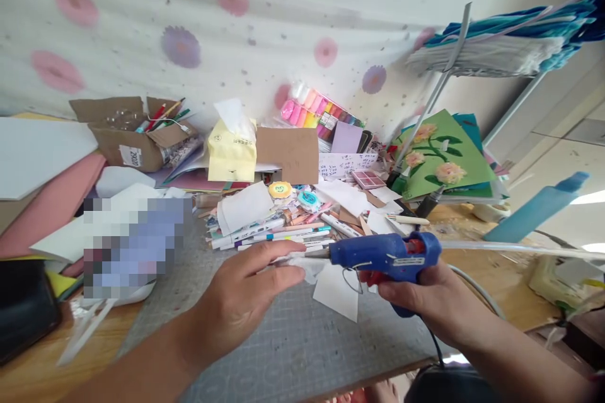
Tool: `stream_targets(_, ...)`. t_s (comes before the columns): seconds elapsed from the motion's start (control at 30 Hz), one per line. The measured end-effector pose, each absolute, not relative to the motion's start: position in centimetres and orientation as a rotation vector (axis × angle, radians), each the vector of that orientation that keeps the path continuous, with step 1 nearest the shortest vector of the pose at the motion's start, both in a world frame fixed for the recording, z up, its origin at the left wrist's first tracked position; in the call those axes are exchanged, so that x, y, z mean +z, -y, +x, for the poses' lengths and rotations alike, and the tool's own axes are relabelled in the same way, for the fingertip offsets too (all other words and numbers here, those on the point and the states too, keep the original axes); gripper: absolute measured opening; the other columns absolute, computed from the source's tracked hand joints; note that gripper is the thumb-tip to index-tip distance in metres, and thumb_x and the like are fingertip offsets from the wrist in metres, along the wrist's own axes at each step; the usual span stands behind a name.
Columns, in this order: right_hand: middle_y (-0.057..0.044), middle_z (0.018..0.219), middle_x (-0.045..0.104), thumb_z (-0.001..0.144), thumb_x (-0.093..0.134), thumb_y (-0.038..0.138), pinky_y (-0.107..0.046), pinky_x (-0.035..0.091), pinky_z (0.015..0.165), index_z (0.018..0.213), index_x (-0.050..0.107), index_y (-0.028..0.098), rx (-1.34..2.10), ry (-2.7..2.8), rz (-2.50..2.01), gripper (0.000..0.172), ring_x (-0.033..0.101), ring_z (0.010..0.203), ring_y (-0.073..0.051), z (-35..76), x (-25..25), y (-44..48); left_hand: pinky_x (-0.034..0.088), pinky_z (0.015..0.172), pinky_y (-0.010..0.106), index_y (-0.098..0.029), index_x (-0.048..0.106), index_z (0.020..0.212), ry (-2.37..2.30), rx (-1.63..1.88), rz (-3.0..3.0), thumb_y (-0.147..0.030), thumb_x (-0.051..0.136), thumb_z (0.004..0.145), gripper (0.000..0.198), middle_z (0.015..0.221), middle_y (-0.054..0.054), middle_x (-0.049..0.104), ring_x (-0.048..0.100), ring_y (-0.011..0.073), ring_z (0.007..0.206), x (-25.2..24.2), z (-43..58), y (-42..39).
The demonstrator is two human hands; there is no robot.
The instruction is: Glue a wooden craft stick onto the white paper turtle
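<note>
My right hand (425,299) grips a blue hot glue gun (385,256) with a red trigger and a clear glue stick (510,249) sticking out of its back. Its metal nozzle points left and touches a small crumpled white piece (302,262). My left hand (248,293) pinches that white piece between thumb and fingers, just above the grey cutting mat (293,340). A white paper scrap (338,291) lies on the mat under the gun.
Pens and markers (274,234) lie behind my hands. Further back are a yellow tissue pack (231,154), cardboard boxes (130,135), a marker set (319,114), a green flower card (437,154), a blue bottle (536,209) at right and a black phone (23,308) at left.
</note>
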State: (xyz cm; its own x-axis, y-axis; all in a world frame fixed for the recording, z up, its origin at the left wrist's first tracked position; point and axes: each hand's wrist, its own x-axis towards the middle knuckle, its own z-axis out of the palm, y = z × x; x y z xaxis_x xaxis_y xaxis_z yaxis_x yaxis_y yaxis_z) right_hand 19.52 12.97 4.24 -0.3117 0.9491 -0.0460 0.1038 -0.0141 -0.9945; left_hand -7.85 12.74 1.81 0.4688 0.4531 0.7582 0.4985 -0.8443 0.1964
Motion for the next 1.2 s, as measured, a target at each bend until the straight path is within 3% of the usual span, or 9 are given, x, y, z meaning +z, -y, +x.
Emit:
stream_targets(0.27,-0.003,0.081,0.072,0.074,0.073,0.029,-0.021,0.049,0.054,0.084,0.069,0.021,1.378,1.644,-1.09,0.013,0.064,0.071,-0.016,19.2,4.0,-12.9,0.052,0.085,0.027,-0.022,0.065,0.106,0.875,-1.35,-2.692,-0.001,0.058,0.081,0.034,0.116,0.007,0.064,0.062,0.0163,0.102,0.9,-8.1,-12.6)
stream_targets(0.47,-0.001,0.088,0.073,0.076,0.073,0.031,-0.024,0.055,0.072,0.089,0.067,0.023,1.369,1.665,-1.12,0.016,0.067,0.083,-0.017,19.6,4.0,-12.7,0.051,0.087,0.027,-0.022,0.066,0.11,0.831,-1.433,-2.677,-0.002,0.061,0.08,0.036,0.116,0.006,0.064,0.062,0.0158,0.102,-0.2,-8.3,-12.9)
stream_targets(0.73,-0.001,0.092,0.072,0.081,0.067,0.034,-0.027,0.056,0.078,0.095,0.068,0.025,1.267,1.904,-1.127,0.016,0.067,0.088,-0.019,19.7,5.1,-12.2,0.051,0.089,0.029,-0.015,0.065,0.111,0.739,-1.432,-2.688,-0.001,0.063,0.079,0.035,0.116,0.01,0.063,0.06,0.0167,0.104,0.2,-8.1,-12.7)
stream_targets(0.97,-0.003,0.089,0.07,0.085,0.062,0.036,-0.029,0.059,0.07,0.099,0.063,0.024,0.956,2.111,-1.143,0.019,0.068,0.08,-0.021,20.2,4.9,-11.9,0.051,0.088,0.029,-0.011,0.067,0.105,0.679,-1.38,-2.616,-0.002,0.065,0.078,0.029,0.114,0.011,0.064,0.06,0.017,0.103,0.6,-8.1,-12.7)
stream_targets(1.2,-0.007,0.1,0.069,0.082,0.065,0.035,-0.03,0.059,0.071,0.104,0.06,0.022,0.449,2.225,-1.123,0.026,0.068,0.088,-0.024,20.6,4.6,-11.3,0.05,0.089,0.027,-0.013,0.067,0.104,0.707,-1.387,-2.595,-0.004,0.065,0.078,0.027,0.114,0.01,0.064,0.061,0.016,0.102,0.5,-8.1,-12.5)
